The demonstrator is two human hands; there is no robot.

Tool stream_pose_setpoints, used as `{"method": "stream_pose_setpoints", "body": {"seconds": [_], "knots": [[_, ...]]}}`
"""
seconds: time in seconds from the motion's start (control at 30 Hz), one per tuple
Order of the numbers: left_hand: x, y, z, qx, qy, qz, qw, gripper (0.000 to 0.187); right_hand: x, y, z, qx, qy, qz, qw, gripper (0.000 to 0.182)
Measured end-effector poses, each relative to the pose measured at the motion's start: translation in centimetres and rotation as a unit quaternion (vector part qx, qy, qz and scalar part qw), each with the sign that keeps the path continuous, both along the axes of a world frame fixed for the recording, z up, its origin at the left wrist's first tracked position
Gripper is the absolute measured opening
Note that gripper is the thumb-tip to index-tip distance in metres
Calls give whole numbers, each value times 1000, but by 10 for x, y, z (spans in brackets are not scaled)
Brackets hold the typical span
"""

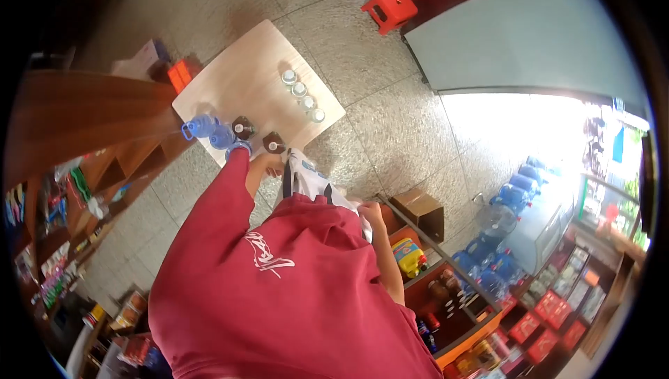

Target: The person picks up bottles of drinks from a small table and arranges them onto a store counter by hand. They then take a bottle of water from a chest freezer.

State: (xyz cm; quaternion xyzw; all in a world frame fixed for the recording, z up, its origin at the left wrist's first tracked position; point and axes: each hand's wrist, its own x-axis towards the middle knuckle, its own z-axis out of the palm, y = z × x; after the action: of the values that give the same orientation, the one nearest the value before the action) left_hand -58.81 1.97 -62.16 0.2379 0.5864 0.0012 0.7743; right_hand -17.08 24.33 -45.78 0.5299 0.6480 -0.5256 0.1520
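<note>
Beside the near edge of the pale table [237, 65], my left hand [267, 166] has its fingers curled, next to a dark bottle [274, 143] and a white patterned cloth or bag [306, 177]; what it holds is hidden. The white item hangs in front of my red shirt. At its other side my right hand [371, 212] is closed on its edge. Another dark bottle [242, 127] stands on the table near blue bottles [201, 126]. Several clear bottles with white caps [299, 89] stand in a row toward the far right table edge.
A red stool [391, 10] stands on the tiled floor beside a large pale panel [529, 37]. Wooden shelves [132, 163] are at the left. To the right are a cardboard box [419, 213], a compartmented case with a yellow container [408, 256], and large blue water bottles [512, 194].
</note>
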Motion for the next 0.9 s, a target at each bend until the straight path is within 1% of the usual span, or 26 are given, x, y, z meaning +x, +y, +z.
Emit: {"method": "stream_pose_setpoints", "body": {"seconds": [0.03,0.07,0.1,0.13,0.17,0.2,0.23,0.27,0.3,0.33,0.37,0.4,0.43,0.47,0.5,0.53,0.6,0.63,0.67,0.7,0.73,0.8,0.87,0.9], "knots": [[4,-1,-7,-12,-18,30,999,26,-17,8,-2,-12,27,2,1000,19],[10,0,0,46,-18,57,997,26,-35,14,2,-8,37,25,999,19],[11,-2,-11,245,40,-96,964,34,-56,19,8,-8,48,49,998,19],[21,8,26,129,80,51,987,39,-73,22,8,-13,73,92,993,19],[27,25,73,7,118,194,974,46,-88,25,4,-18,100,133,986,19],[38,21,58,132,206,199,949,42,-102,31,0,-26,128,172,976,19],[54,12,22,251,291,194,903,38,-115,36,-2,-44,131,195,971,19],[70,4,4,363,368,178,837,34,-126,42,-5,-62,133,215,966,19],[81,4,14,276,339,208,875,31,-135,45,-5,-81,134,233,960,19],[88,12,37,187,306,232,904,27,-143,52,2,-88,137,255,953,19],[85,26,58,99,275,255,922,24,-150,64,4,-90,144,277,946,19],[93,37,81,97,293,319,896,22,-154,74,-13,-34,110,353,929,20],[108,44,98,96,308,383,866,21,-156,85,-6,-60,84,306,946,21],[121,46,88,99,297,386,868,22,-138,103,-64,-101,53,315,942,22],[130,50,75,103,286,391,869,24,-128,128,-109,-12,125,537,834,19],[137,58,72,108,283,398,866,24,-117,154,-146,79,191,716,666,16],[156,73,59,118,270,410,863,22,-108,196,-185,29,62,712,699,12],[167,80,53,112,283,386,871,23,-114,212,-183,93,-10,791,605,12],[174,89,46,107,295,361,879,23,-115,227,-179,96,-71,694,710,14],[175,98,40,105,309,335,884,24,-122,240,-179,102,-130,581,797,16],[175,108,45,98,337,324,879,24,-126,251,-185,107,-105,586,797,16],[168,132,79,83,388,305,866,25,-134,267,-203,116,-58,596,793,18],[152,152,95,56,339,394,852,26,-154,268,-210,77,-19,587,806,19],[147,156,92,43,312,434,844,28,-167,262,-212,58,0,578,814,20]]}}
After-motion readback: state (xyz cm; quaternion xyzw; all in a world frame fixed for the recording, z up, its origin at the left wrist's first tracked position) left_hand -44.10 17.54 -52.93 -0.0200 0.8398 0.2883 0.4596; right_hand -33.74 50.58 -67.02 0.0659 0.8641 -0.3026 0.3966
